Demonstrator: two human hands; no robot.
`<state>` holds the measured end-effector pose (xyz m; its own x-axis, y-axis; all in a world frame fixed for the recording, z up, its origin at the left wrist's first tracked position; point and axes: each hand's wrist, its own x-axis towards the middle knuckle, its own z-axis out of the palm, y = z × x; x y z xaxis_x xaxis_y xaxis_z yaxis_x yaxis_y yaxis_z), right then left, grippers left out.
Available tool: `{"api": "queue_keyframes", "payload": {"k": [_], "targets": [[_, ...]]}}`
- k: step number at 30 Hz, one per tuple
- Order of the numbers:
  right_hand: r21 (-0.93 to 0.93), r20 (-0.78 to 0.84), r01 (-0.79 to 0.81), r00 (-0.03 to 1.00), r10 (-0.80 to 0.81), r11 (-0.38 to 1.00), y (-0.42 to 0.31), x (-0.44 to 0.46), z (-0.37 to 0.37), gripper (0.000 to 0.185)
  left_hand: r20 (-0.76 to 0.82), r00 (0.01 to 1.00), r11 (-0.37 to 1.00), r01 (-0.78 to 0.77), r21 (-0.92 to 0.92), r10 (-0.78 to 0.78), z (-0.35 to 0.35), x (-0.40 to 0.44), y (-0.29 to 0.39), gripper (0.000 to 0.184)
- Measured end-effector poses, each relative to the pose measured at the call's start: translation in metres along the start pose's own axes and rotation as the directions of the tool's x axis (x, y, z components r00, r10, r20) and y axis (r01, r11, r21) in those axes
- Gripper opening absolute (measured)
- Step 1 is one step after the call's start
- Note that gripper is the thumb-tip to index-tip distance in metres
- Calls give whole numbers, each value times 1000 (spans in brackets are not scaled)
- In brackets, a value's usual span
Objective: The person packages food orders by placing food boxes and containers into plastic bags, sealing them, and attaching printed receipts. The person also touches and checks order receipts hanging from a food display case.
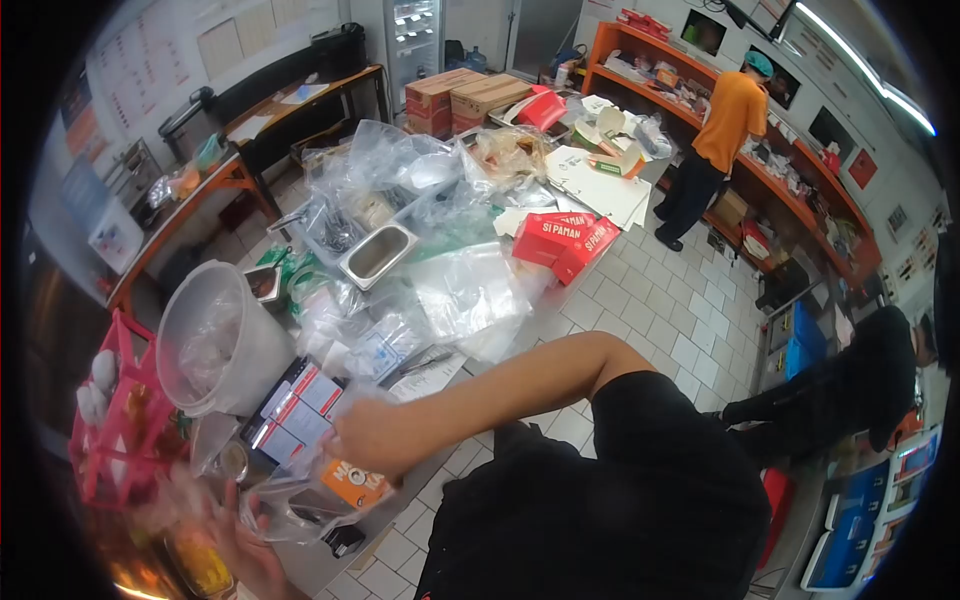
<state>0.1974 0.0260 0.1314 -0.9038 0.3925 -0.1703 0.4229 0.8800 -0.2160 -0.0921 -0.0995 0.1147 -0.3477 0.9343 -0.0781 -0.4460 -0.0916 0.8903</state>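
**Two hands by a clear bag**

A clear bag (288, 508) is laid on the surface (300, 562), at the near end. An orange box (355, 484) is seen at the bag's right side, by the surface's right edge; whether it is inside cannot be told. The right hand (368, 435) is held just above the box, blurred, its fingers bent; whether anything is pinched cannot be told. The left hand (236, 535) is held with fingers spread, just beside the bag. A lit tablet (296, 410) is propped behind the bag, next to a big bucket (262, 350) at the left edge. Red boxes (565, 243) are piled farther up the right edge.
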Motion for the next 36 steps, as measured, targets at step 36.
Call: {"api": "queue_keyframes", "payload": {"k": [36], "targets": [[752,-159,-283,798,581,595,713,-84,-46,27,-696,656,446,551,706,292,206,36,-62,59]]}}
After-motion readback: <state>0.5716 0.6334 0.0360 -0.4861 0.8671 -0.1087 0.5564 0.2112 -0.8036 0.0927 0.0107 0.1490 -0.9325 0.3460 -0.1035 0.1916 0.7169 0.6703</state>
